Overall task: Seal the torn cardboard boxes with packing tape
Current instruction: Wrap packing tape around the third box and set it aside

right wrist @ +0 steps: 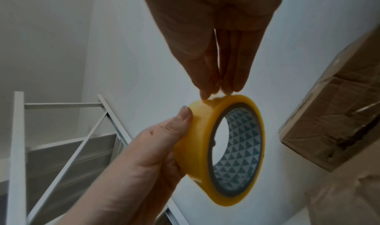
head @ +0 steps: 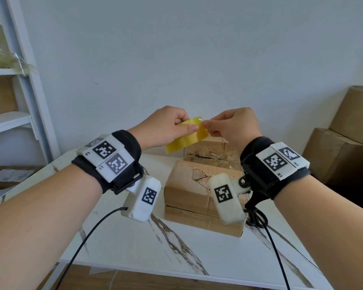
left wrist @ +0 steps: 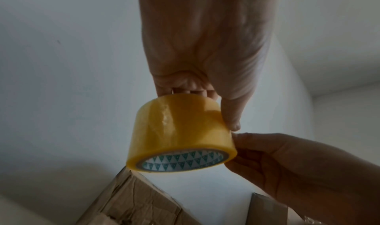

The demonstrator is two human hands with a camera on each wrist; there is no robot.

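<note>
Both hands hold a yellow packing tape roll [head: 187, 136] in the air above the marble table [head: 134, 243]. My left hand [head: 182, 125] grips the roll, with the thumb pressed on its outer face. My right hand [head: 206, 124] pinches the roll's outer layer at its upper rim with thumb and fingertips [right wrist: 213, 90]. The left wrist view shows the tape roll [left wrist: 180, 131] and its green-triangle core. In the right wrist view the tape roll [right wrist: 226, 147] shows the same core. Below the hands lies a torn cardboard box [head: 187, 185], and a second torn box [head: 210, 151] stands behind it.
Black scissors [head: 258, 218] lie on the table to the right of the front box, partly hidden by my right wrist. Larger cardboard boxes [head: 344, 147] are stacked at the right. A white shelf unit [head: 23, 97] stands at the left. Wrist cables hang over the table's near edge.
</note>
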